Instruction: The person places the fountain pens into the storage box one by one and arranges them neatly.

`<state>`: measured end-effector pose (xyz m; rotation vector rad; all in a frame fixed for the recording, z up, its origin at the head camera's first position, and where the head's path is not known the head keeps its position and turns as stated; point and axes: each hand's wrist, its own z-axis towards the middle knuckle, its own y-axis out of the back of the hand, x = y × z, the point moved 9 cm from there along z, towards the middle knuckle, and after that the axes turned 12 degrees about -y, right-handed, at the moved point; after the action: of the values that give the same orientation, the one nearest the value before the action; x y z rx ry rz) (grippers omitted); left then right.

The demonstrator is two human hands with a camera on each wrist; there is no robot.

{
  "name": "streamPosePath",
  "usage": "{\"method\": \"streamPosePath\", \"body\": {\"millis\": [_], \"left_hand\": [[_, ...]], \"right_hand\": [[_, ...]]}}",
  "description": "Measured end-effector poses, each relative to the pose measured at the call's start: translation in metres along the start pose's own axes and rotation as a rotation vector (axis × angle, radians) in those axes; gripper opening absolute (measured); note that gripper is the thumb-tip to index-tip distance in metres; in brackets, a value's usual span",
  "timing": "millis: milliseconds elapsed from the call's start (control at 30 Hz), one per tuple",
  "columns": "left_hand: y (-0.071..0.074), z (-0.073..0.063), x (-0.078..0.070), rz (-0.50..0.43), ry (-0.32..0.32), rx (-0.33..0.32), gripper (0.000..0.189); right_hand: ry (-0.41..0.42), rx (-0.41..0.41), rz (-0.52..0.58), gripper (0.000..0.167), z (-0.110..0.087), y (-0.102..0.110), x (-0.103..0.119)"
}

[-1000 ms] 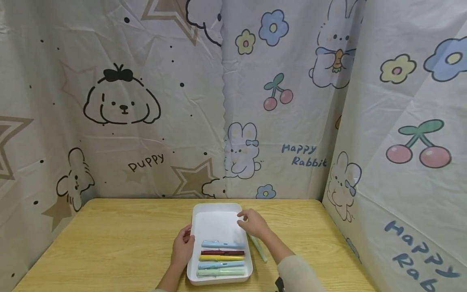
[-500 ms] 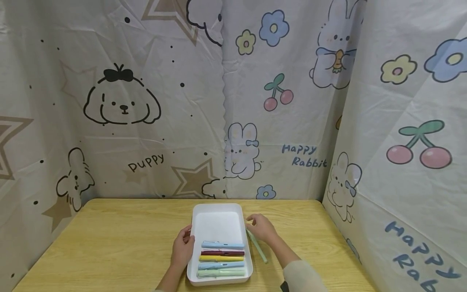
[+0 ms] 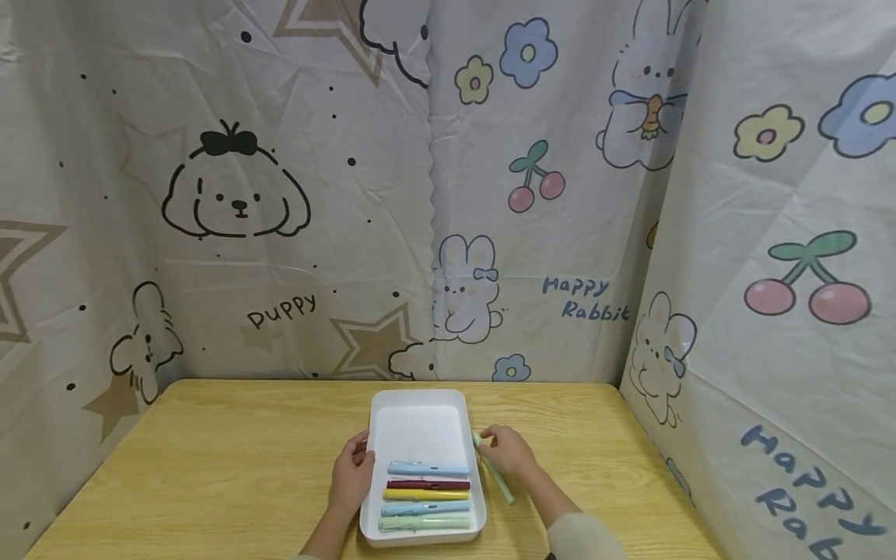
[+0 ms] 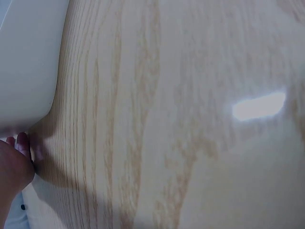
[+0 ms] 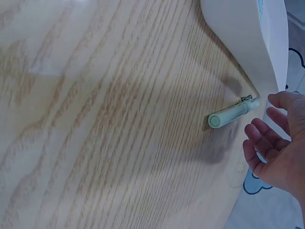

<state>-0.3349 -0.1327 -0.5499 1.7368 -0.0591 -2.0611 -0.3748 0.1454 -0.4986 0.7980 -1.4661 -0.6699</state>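
Note:
A white tray [image 3: 418, 426] stands on the table with several pens lying crosswise in its near half. They include a light blue pen [image 3: 428, 470], a dark red pen [image 3: 448, 485], a yellow pen [image 3: 428, 495] and a pale green pen [image 3: 425, 524]. My left hand [image 3: 351, 476] holds the tray's left side, thumb at the rim. Outside the tray's right wall, another pale green pen [image 5: 229, 116] with a metal clip lies on the table. Around its far end my right hand [image 3: 511, 453] hovers, thumb and fingers spread apart and loosely bent.
The wooden table [image 3: 259, 459] extends to both sides of the tray. Behind it hangs a printed curtain [image 3: 336, 194], and a second curtain [image 3: 791, 350] borders the right edge.
My right hand has moved from over the tray's right rim outward and nearer, down to the green pen on the table. My left hand and the tray stay put.

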Motion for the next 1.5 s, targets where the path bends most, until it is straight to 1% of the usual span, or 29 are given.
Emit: {"method": "streamPosePath", "body": {"millis": [33, 167, 533, 767, 1033, 1167, 1500], "left_hand": [[0.0, 0.0, 0.0, 0.001, 0.0, 0.0, 0.04], [0.0, 0.0, 0.001, 0.005, 0.003, -0.001, 0.041], [0.0, 0.001, -0.001, -0.01, 0.004, -0.007, 0.041], [-0.001, 0.002, 0.001, -0.012, 0.014, -0.005, 0.041], [0.001, 0.001, -0.005, -0.013, -0.03, -0.01, 0.04], [0.0, 0.0, -0.004, -0.016, -0.013, -0.006, 0.04], [0.002, -0.001, -0.006, -0.008, -0.013, -0.013, 0.04]], "right_hand": [[-0.024, 0.008, 0.011, 0.031, 0.001, -0.001, -0.003], [-0.046, 0.007, 0.009, 0.031, 0.003, -0.002, -0.007], [-0.068, -0.007, 0.009, 0.032, 0.006, -0.011, -0.017], [-0.098, -0.022, 0.003, 0.035, 0.003, -0.01, -0.016], [-0.129, -0.035, 0.0, 0.034, 0.001, -0.014, -0.019], [-0.146, -0.04, 0.017, 0.033, 0.0, -0.015, -0.021], [-0.17, -0.074, 0.0, 0.03, 0.0, -0.016, -0.022]]}}
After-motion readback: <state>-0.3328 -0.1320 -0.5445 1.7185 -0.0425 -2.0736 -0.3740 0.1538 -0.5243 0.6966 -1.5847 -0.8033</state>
